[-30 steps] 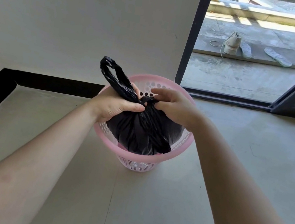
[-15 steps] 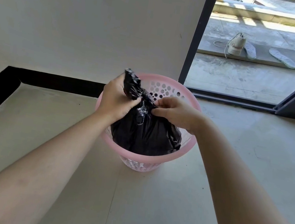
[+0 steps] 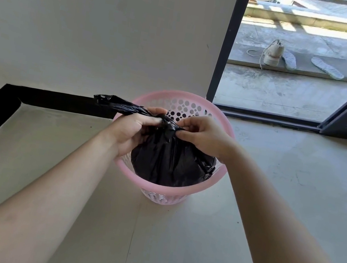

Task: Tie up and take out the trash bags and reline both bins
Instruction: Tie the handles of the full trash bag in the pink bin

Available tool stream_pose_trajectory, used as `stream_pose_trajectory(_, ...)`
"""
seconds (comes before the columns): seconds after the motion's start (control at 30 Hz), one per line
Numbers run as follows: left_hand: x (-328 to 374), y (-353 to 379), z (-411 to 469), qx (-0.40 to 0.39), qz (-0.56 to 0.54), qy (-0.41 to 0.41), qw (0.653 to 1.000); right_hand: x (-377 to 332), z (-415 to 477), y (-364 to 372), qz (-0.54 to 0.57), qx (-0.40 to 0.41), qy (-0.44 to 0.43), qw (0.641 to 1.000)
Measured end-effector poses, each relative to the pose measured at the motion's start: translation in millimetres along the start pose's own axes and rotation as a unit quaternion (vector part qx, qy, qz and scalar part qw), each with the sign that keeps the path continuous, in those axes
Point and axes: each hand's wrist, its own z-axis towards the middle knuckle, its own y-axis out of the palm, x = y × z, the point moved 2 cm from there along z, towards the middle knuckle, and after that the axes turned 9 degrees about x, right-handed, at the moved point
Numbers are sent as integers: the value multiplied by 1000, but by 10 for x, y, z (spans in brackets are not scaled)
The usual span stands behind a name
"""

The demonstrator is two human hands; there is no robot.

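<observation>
- A pink perforated plastic bin stands on a pale grey floor, close to a white wall.
- A black trash bag sits inside the bin, its bulging body filling most of the opening and its top gathered into a bunch above the rim.
- The left hand has its fingers curled round the gathered neck of the bag; a twisted tail of black plastic sticks out leftward past the hand.
- The right hand pinches the other side of the bunch between thumb and fingertips, just beside the left hand.
- Both forearms reach in from the bottom edge.
- A black skirting strip runs along the foot of the wall.
- Behind the bin, a dark-framed sliding door looks onto a concrete terrace, where a pale sneaker and two insoles lie.
</observation>
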Motion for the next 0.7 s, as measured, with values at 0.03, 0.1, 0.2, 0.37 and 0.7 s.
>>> stream_pose_trajectory(0.03,-8,-7,8,0,0,-7,1000,10,-4,8,-1,-1,-2,1000)
stream_pose_trajectory(0.1,-30,1,16,17,5,-7,1000,14,1,37,1,-5,-8,1000)
stream_pose_trajectory(0.2,-36,40,57,67,-51,2,996,-10,14,81,8,-2,-22,1000)
stream_pose_trajectory(0.37,-34,156,-36,69,-115,-6,991,-49,-13,82,13,-4,-33,999)
stream_pose_trajectory(0.7,-106,9,74,132,-89,84,984,45,2,21,-1,-84,61,995)
